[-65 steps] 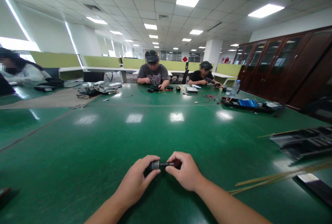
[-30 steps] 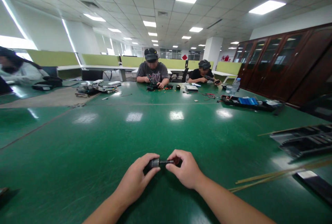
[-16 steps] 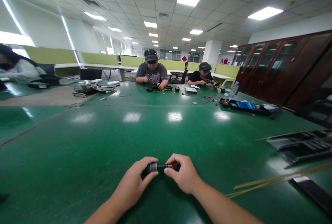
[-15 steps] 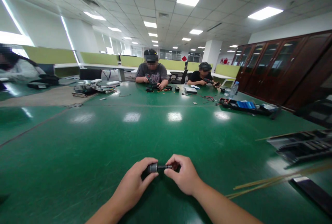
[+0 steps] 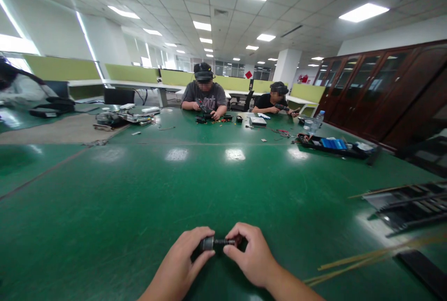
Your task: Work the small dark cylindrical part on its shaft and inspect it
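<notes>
Dark, cylindrical metal part with a thin shaft (image 5: 208,244) sits low over the glossy green table (image 5: 167,189), its body pinched by the left hand (image 5: 185,259), its shaft end by the right hand (image 5: 253,252).

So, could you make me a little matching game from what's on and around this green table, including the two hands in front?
1. Left hand
2. Right hand
3. Bottle
4. Cabinets

A. Reddish brown
B. Fingers at the thin end of the small part
C. See-through
D. Fingers around the small part's thick grey end

Pairs: 1-D, 2-B, 3-C, 4-A
</notes>
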{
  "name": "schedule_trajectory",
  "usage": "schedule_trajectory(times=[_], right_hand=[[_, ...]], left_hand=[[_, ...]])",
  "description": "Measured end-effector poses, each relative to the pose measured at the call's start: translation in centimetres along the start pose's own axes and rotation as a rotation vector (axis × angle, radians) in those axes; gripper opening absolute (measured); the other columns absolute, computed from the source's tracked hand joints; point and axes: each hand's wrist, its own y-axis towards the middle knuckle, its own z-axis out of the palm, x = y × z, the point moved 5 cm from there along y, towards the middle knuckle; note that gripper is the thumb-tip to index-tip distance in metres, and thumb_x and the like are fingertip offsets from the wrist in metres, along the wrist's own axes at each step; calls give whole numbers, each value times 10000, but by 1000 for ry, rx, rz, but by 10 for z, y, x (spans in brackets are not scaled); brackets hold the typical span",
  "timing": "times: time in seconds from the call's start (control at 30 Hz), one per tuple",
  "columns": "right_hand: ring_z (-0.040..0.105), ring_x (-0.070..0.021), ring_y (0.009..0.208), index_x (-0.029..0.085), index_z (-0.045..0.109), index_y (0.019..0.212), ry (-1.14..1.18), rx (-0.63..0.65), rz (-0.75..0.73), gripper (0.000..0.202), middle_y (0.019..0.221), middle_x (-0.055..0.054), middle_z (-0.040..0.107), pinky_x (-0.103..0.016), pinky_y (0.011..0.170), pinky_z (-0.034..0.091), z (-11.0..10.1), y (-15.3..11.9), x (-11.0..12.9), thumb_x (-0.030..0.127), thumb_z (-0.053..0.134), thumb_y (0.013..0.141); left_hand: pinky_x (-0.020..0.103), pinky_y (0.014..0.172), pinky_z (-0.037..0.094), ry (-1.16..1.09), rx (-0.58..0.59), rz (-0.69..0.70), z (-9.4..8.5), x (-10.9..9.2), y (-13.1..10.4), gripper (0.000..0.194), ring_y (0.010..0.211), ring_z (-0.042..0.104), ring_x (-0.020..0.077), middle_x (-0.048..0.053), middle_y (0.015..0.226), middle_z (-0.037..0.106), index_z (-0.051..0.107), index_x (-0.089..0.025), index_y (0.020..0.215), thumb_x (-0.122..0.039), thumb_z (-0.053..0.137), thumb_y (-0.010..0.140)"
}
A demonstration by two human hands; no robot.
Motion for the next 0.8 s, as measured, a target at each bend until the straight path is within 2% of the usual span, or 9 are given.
schedule_trajectory(times=[0.17, 0.4, 0.8], right_hand=[[586, -168, 659, 199, 672, 780, -4, -19, -14, 102, 697, 3, 642, -269, 643, 429, 1, -3, 1, 143, 703, 700], [554, -134, 652, 184, 674, 801, -4, 17, -44, 74, 700, 16, 634, -242, 635, 410, 10, -1, -2, 165, 688, 731], [533, -126, 636, 179, 670, 798, 19, 18, -28, 66, 683, 19, 616, -235, 621, 401, 10, 0, -6, 187, 698, 739]], left_hand=[[391, 961, 522, 36, -28, 57, -3, 0, -3, 367, 1119, 596, 261, 16, 1219, 635, 529, -388, 1233, -351, 639, 885], [397, 985, 498, 81, -69, 76, -13, -4, -9, 351, 1123, 588, 230, 32, 1207, 631, 545, -324, 1227, -244, 627, 895], [432, 1025, 459, 42, -59, 28, -9, 1, -10, 338, 1160, 558, 227, 20, 1237, 604, 512, -334, 1244, -279, 594, 921]])
